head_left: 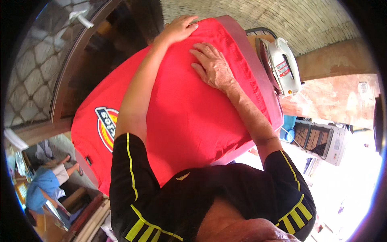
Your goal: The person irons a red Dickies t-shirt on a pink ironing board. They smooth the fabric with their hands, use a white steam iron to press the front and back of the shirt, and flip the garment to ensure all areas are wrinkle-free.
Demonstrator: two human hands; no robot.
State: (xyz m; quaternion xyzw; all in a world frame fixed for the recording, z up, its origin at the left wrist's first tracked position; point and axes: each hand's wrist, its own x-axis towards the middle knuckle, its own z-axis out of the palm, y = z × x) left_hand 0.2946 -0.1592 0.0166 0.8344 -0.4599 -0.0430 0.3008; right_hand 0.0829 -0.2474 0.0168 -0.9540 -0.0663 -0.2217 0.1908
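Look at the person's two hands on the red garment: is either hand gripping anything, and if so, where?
Nothing is gripped. The left hand lies flat at the far edge of the red shirt, and the right hand presses flat on its upper middle.

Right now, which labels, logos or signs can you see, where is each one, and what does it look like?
Logo on the red shirt: left of the left forearm, a badge in yellow, red, dark blue and white.
Label on the white iron: right of the board, a small red, white and blue patch.
Sign on the wall at far right: small, pale, too blurred to describe.
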